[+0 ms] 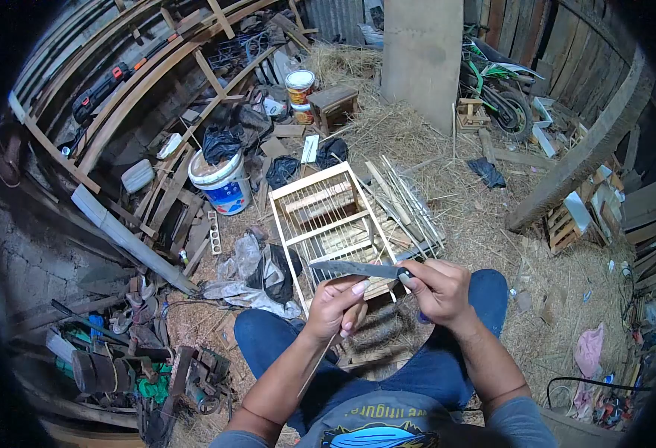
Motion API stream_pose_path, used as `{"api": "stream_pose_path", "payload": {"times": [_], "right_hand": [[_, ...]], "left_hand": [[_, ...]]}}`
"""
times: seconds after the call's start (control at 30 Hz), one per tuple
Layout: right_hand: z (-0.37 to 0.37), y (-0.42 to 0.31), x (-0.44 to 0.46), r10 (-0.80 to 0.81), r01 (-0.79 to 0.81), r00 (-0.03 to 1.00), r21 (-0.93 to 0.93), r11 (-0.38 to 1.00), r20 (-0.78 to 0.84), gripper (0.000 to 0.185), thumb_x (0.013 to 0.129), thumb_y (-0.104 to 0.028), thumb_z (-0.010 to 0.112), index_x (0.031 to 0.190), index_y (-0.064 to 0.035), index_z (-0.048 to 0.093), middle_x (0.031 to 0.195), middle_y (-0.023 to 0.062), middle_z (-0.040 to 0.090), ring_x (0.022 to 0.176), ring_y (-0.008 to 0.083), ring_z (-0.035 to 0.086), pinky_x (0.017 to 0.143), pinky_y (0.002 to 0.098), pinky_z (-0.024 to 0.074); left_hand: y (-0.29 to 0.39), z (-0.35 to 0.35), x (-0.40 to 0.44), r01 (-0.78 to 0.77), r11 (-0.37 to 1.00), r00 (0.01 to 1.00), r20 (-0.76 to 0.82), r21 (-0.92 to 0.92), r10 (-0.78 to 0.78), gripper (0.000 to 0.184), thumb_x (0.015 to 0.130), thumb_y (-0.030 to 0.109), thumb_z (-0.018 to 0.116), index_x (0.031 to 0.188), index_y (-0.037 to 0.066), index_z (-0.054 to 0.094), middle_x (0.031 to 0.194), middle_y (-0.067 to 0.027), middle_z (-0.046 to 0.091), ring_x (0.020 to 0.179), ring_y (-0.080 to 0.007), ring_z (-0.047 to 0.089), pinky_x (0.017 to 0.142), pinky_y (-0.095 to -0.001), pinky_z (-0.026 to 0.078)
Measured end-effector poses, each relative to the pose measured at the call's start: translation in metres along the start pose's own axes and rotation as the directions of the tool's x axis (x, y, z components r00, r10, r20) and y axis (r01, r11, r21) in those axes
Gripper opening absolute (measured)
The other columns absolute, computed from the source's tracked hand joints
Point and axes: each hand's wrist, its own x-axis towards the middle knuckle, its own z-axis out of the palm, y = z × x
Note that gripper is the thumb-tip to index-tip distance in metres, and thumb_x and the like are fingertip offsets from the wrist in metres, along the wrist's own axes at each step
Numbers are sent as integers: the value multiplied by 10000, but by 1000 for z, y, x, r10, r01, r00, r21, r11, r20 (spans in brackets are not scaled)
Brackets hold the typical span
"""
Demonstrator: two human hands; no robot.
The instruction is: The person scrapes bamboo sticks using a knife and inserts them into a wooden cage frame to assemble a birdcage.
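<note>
My right hand [438, 290] is closed round the dark handle of a knife [354, 267], whose grey blade points left across the view. Just below the blade, my left hand [335, 308] pinches a thin wooden stick [317, 367] that slants down toward my left forearm. Part of the stick is hidden by the fingers and the blade. Beyond both hands a pale wooden frame with thin bars [326, 240] stands on the ground in front of my knees.
A white and blue bucket [221, 183] stands left of the frame, near black plastic bags [282, 172]. Wood strips [399, 196] lie behind the frame. A slanting post [578, 149] rises at the right, a motorbike [501, 97] behind it. Tools and scrap [130, 366] fill the lower left.
</note>
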Motion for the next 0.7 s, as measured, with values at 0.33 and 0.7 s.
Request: {"api": "stream_pose_path", "payload": {"times": [0.33,0.7], "right_hand": [[-9,8,-4,129,-129,987,5,992,-95,172,880,-173,739,1033,-104,777,611,62,588,498,203,569,466,355,423],[-4,-5,-4,52,-52,999,-7,999,-11,180,861,-202,744,1015,-112,768,640,69,597,541,248,603,504,367,457]], "left_hand": [[-8,-4,-1,-37,987,997,64,-153,47,411,1059,87,451,1436,-75,482,444,3,448,335,-82,391,356,-236,330],[-5,3,-1,-8,1000,999,-36,4,8,356,1062,127,477,1321,-105,549,438,23,424,325,-80,366,363,-247,299]]}}
